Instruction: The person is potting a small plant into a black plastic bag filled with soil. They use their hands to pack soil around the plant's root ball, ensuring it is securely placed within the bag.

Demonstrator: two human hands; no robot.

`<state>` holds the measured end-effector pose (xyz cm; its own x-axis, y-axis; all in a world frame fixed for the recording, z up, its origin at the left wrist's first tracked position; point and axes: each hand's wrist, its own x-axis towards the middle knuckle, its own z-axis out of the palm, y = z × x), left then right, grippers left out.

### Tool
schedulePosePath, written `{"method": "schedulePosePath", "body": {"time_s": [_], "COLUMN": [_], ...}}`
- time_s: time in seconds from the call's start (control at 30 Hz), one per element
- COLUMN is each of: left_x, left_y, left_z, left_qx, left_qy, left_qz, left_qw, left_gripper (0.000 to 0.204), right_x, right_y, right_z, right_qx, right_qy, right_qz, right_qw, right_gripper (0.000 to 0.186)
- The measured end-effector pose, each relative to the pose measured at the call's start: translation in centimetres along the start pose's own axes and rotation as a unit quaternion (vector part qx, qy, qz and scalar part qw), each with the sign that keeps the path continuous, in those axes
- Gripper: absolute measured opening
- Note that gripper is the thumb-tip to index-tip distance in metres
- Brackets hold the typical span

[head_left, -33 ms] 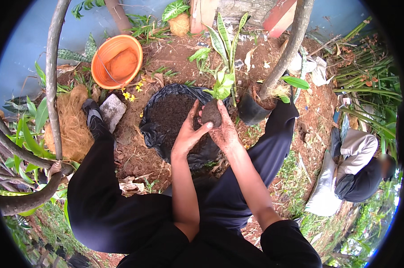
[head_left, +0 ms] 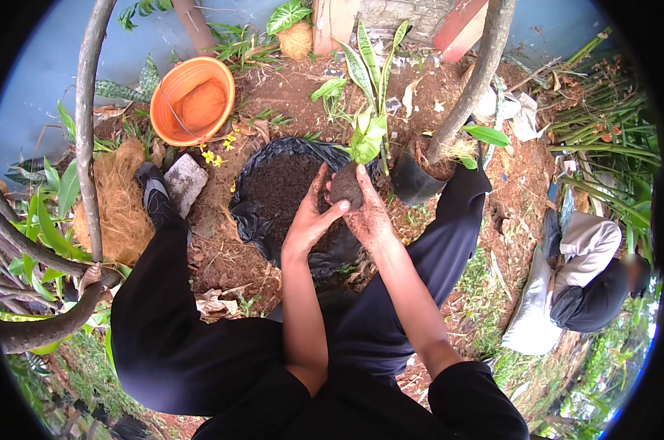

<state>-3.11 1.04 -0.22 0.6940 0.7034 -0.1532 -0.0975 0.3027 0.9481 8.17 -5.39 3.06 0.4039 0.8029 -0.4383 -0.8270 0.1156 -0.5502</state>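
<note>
Between my two hands is a dark, rounded ball of soil [head_left: 347, 188], with a small light-green leafy plant [head_left: 367, 139] rising from its far side. My left hand [head_left: 308, 222] curls against the ball's left side, its thumb across the near side. My right hand [head_left: 372, 220], smeared with soil, cups the ball from the right and below. Both hands are above the right part of a black plastic bag [head_left: 247, 226] whose top is wide open. Loose dark soil [head_left: 277, 187] fills it. Roots inside the ball are hidden.
An orange bucket [head_left: 228, 99] lies tilted at the far left, near a grey stone [head_left: 185, 183] and a heap of brown fibre [head_left: 112, 202]. A black pot [head_left: 413, 180] stands right of the bag. Branches [head_left: 90, 132] rise on both sides. Another person [head_left: 592, 293] is at the right.
</note>
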Motion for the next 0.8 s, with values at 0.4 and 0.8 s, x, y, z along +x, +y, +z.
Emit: {"method": "schedulePosePath", "body": {"time_s": [0.4, 0.8], "left_x": [0.5, 0.9], "left_y": [1.4, 1.5], "left_z": [0.2, 1.0], "left_qx": [0.056, 0.019], "left_qy": [0.032, 0.031], "left_qz": [0.041, 0.037], "left_qw": [0.997, 0.999], "left_gripper": [0.092, 0.108], "right_x": [0.3, 0.8], "right_y": [-0.8, -0.6], "right_z": [0.2, -0.4], "right_qx": [-0.036, 0.038], "right_qy": [-0.005, -0.011], "right_qz": [-0.028, 0.019], "right_qw": [0.999, 0.999], "right_gripper": [0.041, 0.037]}}
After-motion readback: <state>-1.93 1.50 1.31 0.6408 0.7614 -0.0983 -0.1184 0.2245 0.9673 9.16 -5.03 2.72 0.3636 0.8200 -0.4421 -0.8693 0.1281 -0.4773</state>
